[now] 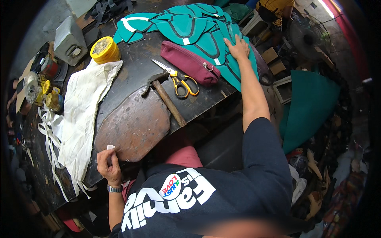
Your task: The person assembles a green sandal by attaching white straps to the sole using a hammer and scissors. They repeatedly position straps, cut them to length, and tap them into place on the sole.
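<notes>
My left hand (109,168) is closed in a pinch near the table's front edge, with a small white tab (110,147) sticking up from the fingers. It is beside a worn brown rounded board (133,125). My right arm stretches out to the far right. There my right hand (239,48) rests with fingers apart on a spread of overlapping green cut pieces (180,29), which have black edging and some white patches. Between the hands lie a maroon zip pouch (190,63), yellow-and-black scissors (178,81) with blades parted, and a wooden-handled hammer (168,102) partly over the board.
White cloth (81,119) with loose strips drapes over the table's left side. Behind it stand a yellow round tub (104,50), a metal can (69,41) and several small jars (54,101). Right of the table are a green sheet (311,107) and a fan (308,38); another person (276,10) is beyond.
</notes>
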`<state>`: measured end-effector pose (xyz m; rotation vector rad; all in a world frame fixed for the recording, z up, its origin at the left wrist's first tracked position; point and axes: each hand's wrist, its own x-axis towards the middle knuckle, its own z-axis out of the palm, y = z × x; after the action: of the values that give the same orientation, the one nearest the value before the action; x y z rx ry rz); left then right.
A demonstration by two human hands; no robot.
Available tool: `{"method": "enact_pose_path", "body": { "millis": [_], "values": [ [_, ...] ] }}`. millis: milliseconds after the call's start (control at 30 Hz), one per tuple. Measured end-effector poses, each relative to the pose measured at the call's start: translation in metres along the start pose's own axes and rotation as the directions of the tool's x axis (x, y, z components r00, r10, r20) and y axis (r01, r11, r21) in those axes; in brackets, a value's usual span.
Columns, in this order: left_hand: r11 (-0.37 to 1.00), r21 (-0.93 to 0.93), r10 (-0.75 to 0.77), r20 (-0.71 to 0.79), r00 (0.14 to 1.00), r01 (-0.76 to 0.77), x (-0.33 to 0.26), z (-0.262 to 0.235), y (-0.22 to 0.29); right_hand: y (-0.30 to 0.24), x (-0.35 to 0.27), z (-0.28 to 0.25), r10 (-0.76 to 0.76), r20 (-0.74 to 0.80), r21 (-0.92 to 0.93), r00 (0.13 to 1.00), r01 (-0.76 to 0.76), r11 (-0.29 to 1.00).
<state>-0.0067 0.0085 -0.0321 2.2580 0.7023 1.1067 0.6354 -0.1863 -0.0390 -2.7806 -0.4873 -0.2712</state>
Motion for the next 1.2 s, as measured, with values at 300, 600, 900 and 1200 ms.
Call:
{"method": "enact_pose_path", "body": {
  "millis": [300, 600, 900, 1200],
  "values": [
    [1.000, -0.013, -0.021, -0.009, 1.000, 0.020, 0.001, -0.002, 0.003, -0.008, 0.004, -0.020, -0.224, 0.000, -0.154, 0.975, 0.221, 0.963],
    [0.956, -0.222, -0.187, 0.046, 0.981, 0.193, 0.001, -0.007, -0.004, 0.012, 0.020, -0.040, 0.006, -0.586, 0.291, 0.810, 0.204, 0.935],
    [0.696, -0.588, -0.342, 0.234, 0.910, 0.412, -0.009, -0.043, 0.041, -0.150, -0.207, -0.104, -0.401, -0.778, 0.272, 0.484, 0.834, 0.480],
    [0.575, -0.710, -0.316, 0.265, 0.911, 0.406, -0.018, -0.058, 0.059, -0.246, -0.400, -0.087, -0.932, -0.225, 0.571, 0.285, 0.813, 0.111]
  ]
}}
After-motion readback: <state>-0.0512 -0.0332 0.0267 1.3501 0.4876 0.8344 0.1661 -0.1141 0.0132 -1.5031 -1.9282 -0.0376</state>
